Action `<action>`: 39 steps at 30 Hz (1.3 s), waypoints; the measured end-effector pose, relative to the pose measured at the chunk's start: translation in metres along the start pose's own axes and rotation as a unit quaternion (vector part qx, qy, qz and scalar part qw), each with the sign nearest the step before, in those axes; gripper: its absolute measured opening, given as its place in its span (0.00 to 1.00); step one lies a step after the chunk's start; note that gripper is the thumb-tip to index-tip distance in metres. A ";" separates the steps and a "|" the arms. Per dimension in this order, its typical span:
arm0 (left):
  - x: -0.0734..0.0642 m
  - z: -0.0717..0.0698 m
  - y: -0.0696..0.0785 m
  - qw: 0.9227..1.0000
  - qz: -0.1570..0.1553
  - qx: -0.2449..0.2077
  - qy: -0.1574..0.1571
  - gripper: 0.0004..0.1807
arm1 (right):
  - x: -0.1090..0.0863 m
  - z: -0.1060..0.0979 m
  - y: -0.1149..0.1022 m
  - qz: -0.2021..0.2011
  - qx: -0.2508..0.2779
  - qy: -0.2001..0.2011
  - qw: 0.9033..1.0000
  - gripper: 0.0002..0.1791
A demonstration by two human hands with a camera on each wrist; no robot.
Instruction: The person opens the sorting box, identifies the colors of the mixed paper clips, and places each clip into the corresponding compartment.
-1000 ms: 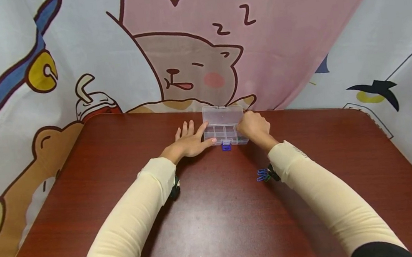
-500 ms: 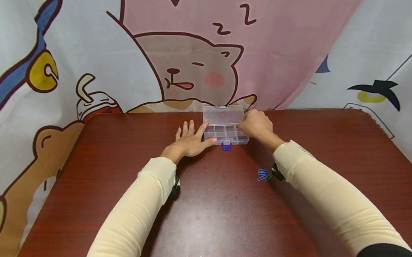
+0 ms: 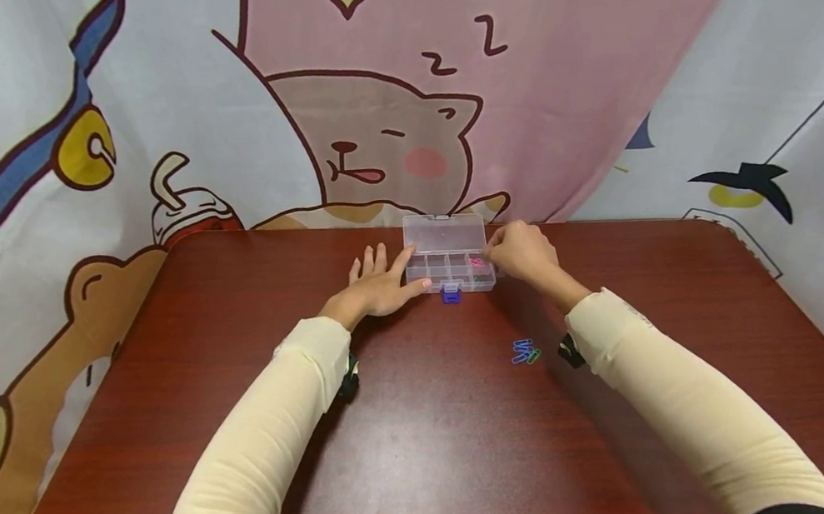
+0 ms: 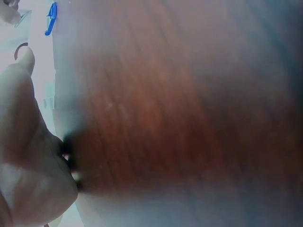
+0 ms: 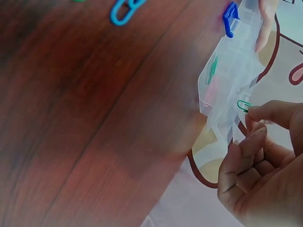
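Observation:
A clear plastic compartment box point(image 3: 444, 235) stands at the table's far edge, its lid raised and its blue latch point(image 3: 450, 296) hanging at the front. My left hand point(image 3: 379, 289) rests on the box's left end, fingers spread and thumb over the front corner. At the right end, my right hand point(image 3: 526, 253) pinches a green paper clip point(image 5: 243, 105) between thumb and finger, close over the box. Pink clips point(image 3: 476, 262) lie in the back right compartment. Green clips point(image 5: 212, 71) show through the box wall in the right wrist view.
Several blue paper clips point(image 3: 522, 351) and a green paper clip point(image 3: 534, 356) lie on the brown table point(image 3: 403, 459), left of the right wrist. A printed cloth point(image 3: 550, 66) with a cartoon animal hangs right behind the table's far edge.
My right hand has drawn back slightly to the right, uncovering the pink clips in the box. Its forearm has swung right, away from the loose clips. The left hand has stayed put.

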State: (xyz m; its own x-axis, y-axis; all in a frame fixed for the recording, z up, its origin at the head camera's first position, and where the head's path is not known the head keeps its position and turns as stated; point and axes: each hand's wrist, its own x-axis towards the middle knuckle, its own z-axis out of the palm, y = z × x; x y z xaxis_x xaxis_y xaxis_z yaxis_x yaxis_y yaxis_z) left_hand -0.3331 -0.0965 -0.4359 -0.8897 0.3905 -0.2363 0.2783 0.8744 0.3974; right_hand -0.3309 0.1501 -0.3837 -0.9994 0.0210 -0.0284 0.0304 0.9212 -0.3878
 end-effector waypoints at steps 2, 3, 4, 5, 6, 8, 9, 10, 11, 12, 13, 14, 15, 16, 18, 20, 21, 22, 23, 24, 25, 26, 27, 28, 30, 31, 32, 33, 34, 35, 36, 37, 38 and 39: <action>0.000 0.000 0.000 1.000 0.000 0.000 0.000 0.44 | -0.003 -0.001 0.000 -0.001 -0.001 -0.005 1.000 0.11; -0.001 0.000 0.000 1.000 0.000 0.001 0.002 0.44 | -0.003 0.000 0.001 -0.003 -0.002 -0.008 1.000 0.11; -0.001 0.000 -0.001 1.000 0.000 0.002 0.002 0.44 | -0.004 0.000 0.001 -0.005 -0.003 -0.012 1.000 0.10; 0.000 0.000 -0.001 1.000 -0.001 0.003 0.001 0.44 | -0.005 0.000 0.001 -0.007 -0.004 -0.015 1.000 0.10; 0.000 0.000 -0.001 1.000 0.000 0.003 0.001 0.44 | -0.006 0.000 0.001 -0.008 -0.003 -0.018 1.000 0.10; 0.000 0.001 -0.001 1.000 0.000 0.003 0.003 0.44 | -0.007 0.001 0.002 -0.010 -0.003 -0.023 1.000 0.10; 0.000 0.001 -0.001 1.000 0.000 0.004 0.003 0.44 | -0.008 0.001 0.002 -0.010 -0.002 -0.024 1.000 0.10; 0.000 0.001 -0.001 1.000 0.000 0.002 0.002 0.44 | -0.008 0.001 0.003 -0.010 -0.001 -0.024 1.000 0.10; 0.000 0.001 -0.002 1.000 0.000 0.002 0.001 0.44 | -0.008 0.001 0.003 -0.010 0.000 -0.023 1.000 0.10; 0.000 0.001 -0.002 1.000 0.000 0.001 0.001 0.44 | -0.008 0.002 0.004 -0.010 0.001 -0.022 1.000 0.09; 0.000 0.001 -0.002 1.000 0.000 0.000 0.001 0.44 | -0.008 0.002 0.004 -0.012 0.001 -0.020 1.000 0.09; 0.000 0.001 -0.002 1.000 -0.001 0.000 0.001 0.44 | -0.009 0.002 0.005 -0.014 0.001 -0.019 1.000 0.09; 0.000 0.001 -0.002 1.000 -0.001 0.000 0.000 0.44 | -0.008 0.002 0.005 -0.015 0.001 -0.018 1.000 0.09; 0.000 0.001 -0.002 1.000 -0.002 -0.001 -0.001 0.44 | -0.008 0.002 0.006 -0.017 0.000 -0.018 1.000 0.09; 0.000 0.002 -0.002 1.000 -0.002 0.000 0.000 0.44 | -0.009 0.002 0.006 -0.018 -0.002 -0.015 1.000 0.09; 0.000 0.002 -0.002 1.000 -0.002 0.001 0.000 0.44 | -0.009 0.001 0.007 -0.018 -0.003 -0.016 1.000 0.09; 0.000 0.002 -0.002 1.000 -0.002 0.001 0.000 0.44 | -0.010 0.001 0.007 -0.018 -0.003 -0.017 1.000 0.10; 0.000 0.002 -0.002 1.000 -0.002 0.002 0.000 0.44 | -0.010 0.001 0.008 -0.018 -0.003 -0.018 1.000 0.10; 0.000 0.002 -0.002 1.000 -0.002 0.003 0.000 0.44 | -0.011 0.000 0.008 -0.017 -0.003 -0.019 1.000 0.11; 0.000 0.002 -0.002 1.000 -0.002 0.003 0.000 0.44 | -0.012 0.000 0.009 -0.018 -0.003 -0.020 1.000 0.11; 0.000 0.002 -0.002 1.000 -0.001 0.002 0.000 0.44 | -0.014 0.000 0.010 -0.020 -0.004 -0.022 1.000 0.12; 0.000 0.001 -0.001 1.000 -0.001 0.003 0.001 0.44 | -0.015 -0.001 0.011 -0.020 -0.005 -0.021 1.000 0.12; 0.000 0.001 -0.001 1.000 -0.001 0.003 0.001 0.44 | -0.017 -0.002 0.012 -0.021 -0.006 -0.022 1.000 0.12; 0.000 0.001 -0.001 1.000 -0.001 0.003 0.001 0.44 | -0.019 -0.002 0.013 -0.023 -0.007 -0.023 0.999 0.12; 0.000 0.001 0.000 1.000 -0.001 0.002 0.001 0.44 | -0.024 -0.003 0.015 -0.027 -0.009 -0.026 0.999 0.12; 0.000 0.000 0.000 1.000 -0.002 0.003 0.001 0.44 | -0.026 -0.004 0.016 -0.029 -0.010 -0.028 0.999 0.12; 0.000 0.000 0.000 1.000 -0.003 0.003 0.001 0.44 | -0.029 -0.004 0.018 -0.032 -0.011 -0.030 0.999 0.12; 0.001 0.000 0.001 1.000 -0.004 0.003 -0.003 0.44 | -0.032 -0.004 0.019 -0.036 -0.011 -0.033 0.999 0.11; 0.001 0.000 0.001 1.000 -0.006 0.003 -0.003 0.44 | -0.035 -0.005 0.021 -0.039 -0.010 -0.036 0.999 0.11; 0.001 0.000 0.001 1.000 -0.006 0.003 -0.004 0.44 | -0.038 -0.005 0.022 -0.042 -0.011 -0.039 0.998 0.10; 0.001 0.000 0.001 1.000 -0.007 0.003 -0.005 0.44 | -0.041 -0.005 0.024 -0.046 -0.013 -0.041 0.998 0.10; 0.001 0.000 0.001 1.000 -0.006 0.003 -0.004 0.44 | -0.045 -0.005 0.025 -0.047 -0.012 -0.045 0.998 0.10; 0.000 0.000 0.001 1.000 -0.006 0.002 -0.004 0.44 | -0.048 -0.006 0.027 -0.049 -0.012 -0.049 0.998 0.09; -0.001 0.000 0.001 1.000 -0.005 0.002 -0.003 0.44 | -0.051 -0.006 0.028 -0.050 -0.012 -0.053 0.997 0.09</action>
State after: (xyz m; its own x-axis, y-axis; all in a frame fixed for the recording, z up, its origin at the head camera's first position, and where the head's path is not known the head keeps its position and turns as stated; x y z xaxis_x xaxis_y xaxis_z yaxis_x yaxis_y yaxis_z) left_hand -0.3324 -0.0959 -0.4349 -0.8907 0.3826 -0.2455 0.2698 0.8795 0.3919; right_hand -0.2787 0.1775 -0.3876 -0.9897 -0.1124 -0.0882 -0.0720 0.9256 -0.3715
